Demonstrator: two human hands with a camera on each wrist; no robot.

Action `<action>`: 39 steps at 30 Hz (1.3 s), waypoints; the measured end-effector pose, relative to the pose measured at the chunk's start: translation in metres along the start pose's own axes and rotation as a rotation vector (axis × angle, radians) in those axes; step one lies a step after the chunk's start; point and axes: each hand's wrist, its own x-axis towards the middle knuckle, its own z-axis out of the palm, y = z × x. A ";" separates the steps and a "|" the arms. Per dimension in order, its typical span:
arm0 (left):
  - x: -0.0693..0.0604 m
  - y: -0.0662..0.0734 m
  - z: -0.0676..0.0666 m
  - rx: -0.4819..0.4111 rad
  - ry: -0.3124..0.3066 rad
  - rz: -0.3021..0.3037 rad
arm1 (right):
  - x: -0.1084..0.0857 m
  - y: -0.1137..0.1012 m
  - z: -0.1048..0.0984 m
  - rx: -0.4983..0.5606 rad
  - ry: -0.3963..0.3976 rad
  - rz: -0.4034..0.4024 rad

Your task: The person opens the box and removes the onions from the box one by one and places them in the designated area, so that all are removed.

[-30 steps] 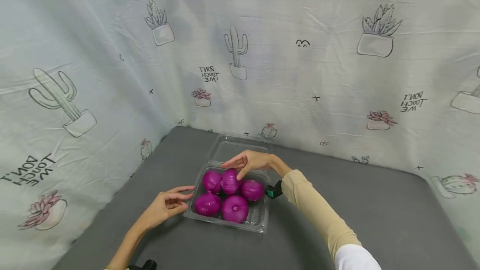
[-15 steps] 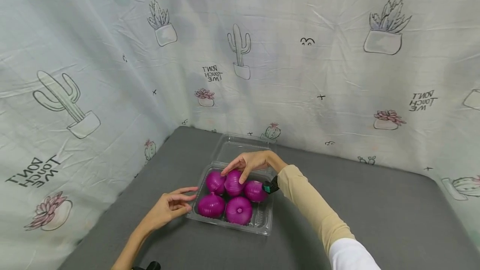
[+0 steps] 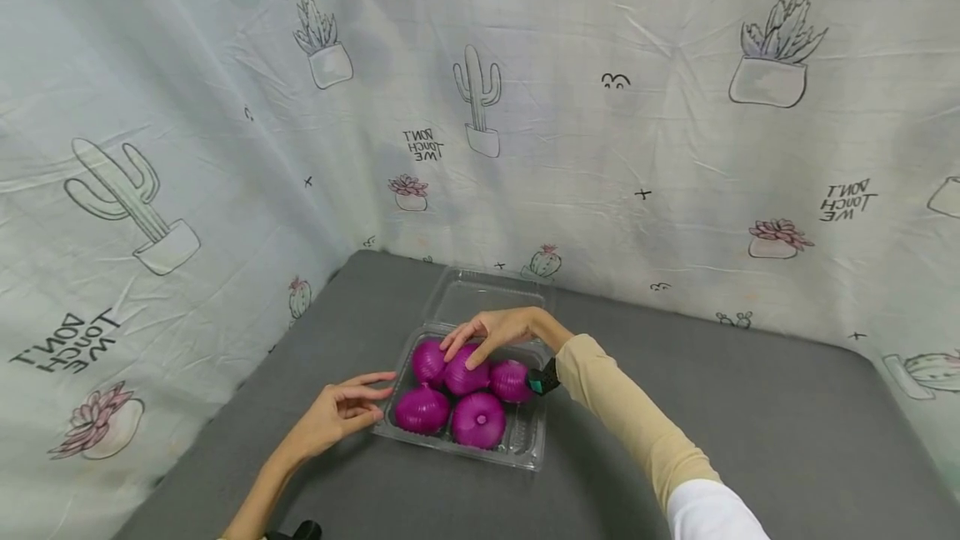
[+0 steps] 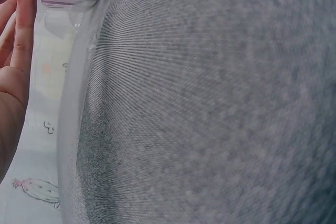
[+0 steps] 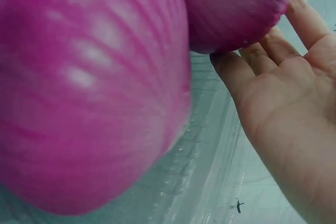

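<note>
Gray table (image 3: 757, 407) spread wide on the right, so that side seemed to give the arm lots of room to move. Closest in was the left hand (image 3: 333, 415), its fingers a bit bent and apart, tips at the left edge of a see-through box (image 3: 525, 444). Two front onions (image 3: 478, 421) sat near the front wall of the box, and its bare floor showed at the front right corner. Behind them the right hand (image 3: 498, 326) reached down over the edge, with thumb and fingers bent around the middle onion (image 3: 463, 380), which was in the box too. A left back onion (image 3: 428, 362) and a right back onion (image 3: 511, 381) sat beside it. So five onions were in already, as far as I could see, and the lid (image 3: 491, 290) was not shut over them. It lay flat behind the box, near the back edge of the table, so that side looked tight. Farthest off hung a pale curtain (image 3: 555, 107) with plant drawings
</note>
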 end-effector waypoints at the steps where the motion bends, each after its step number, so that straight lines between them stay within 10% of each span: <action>1: 0.000 0.001 0.000 0.005 -0.003 0.007 | 0.000 0.000 0.001 0.012 0.009 -0.002; 30: -0.003 -0.001 0.003 -0.009 -0.010 0.053 | -0.031 -0.012 0.024 0.043 0.334 -0.105; 39: 0.001 -0.001 0.000 -0.053 -0.031 0.108 | -0.055 -0.021 0.051 0.263 0.448 -0.058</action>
